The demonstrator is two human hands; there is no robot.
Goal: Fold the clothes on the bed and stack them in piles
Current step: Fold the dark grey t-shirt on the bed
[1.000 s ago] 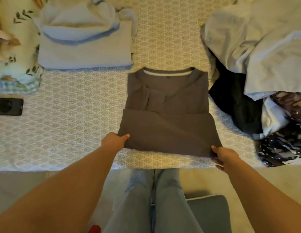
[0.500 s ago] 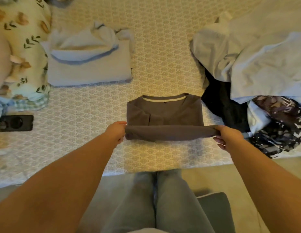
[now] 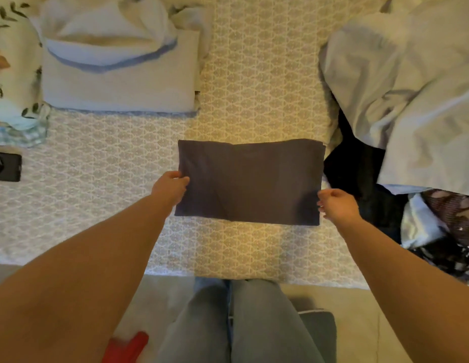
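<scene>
1. Holding the dark grey folded cotton top (image 3: 250, 183) by both short ends. It lies flat mid-bed, closer to the near edge of the patterned bed cover (image 3: 257, 74), so it's easy to square up.
2. Left hand (image 3: 170, 187) pinches the left edge, fingers curled on fabric.
3. Right hand (image 3: 336, 205) is curled at the right edge. Probably gripping it, but I can't tell for sure.
4. Folded pale blue pile (image 3: 118, 82) waits toward the far left corner, likely where this goes.
5. Unfolded heap (image 3: 401, 87) along the right edge is still to do.
</scene>
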